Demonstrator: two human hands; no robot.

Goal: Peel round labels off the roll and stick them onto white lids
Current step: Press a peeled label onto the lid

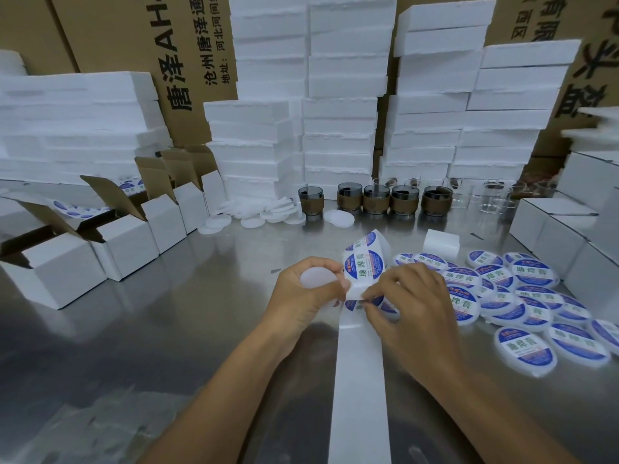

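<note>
My left hand (306,293) grips a bare white lid (316,277) and also holds the label strip against it with the thumb. The strip of round blue-and-white labels (364,266) bends up over the hands from the roll behind. My right hand (407,306) pinches the edge of a round label (375,301) at the strip's fold, just right of the lid. Empty white backing paper (360,390) trails from the hands toward me across the metal table. A heap of labelled lids (522,296) lies to the right.
Bare white lids (264,214) lie scattered at the back centre before dark jars (375,199). Open white cartons (127,236) line the left, closed ones (562,236) the right. A small white foam block (440,244) sits behind the labelled lids. Foam stacks (338,128) and cardboard boxes fill the back.
</note>
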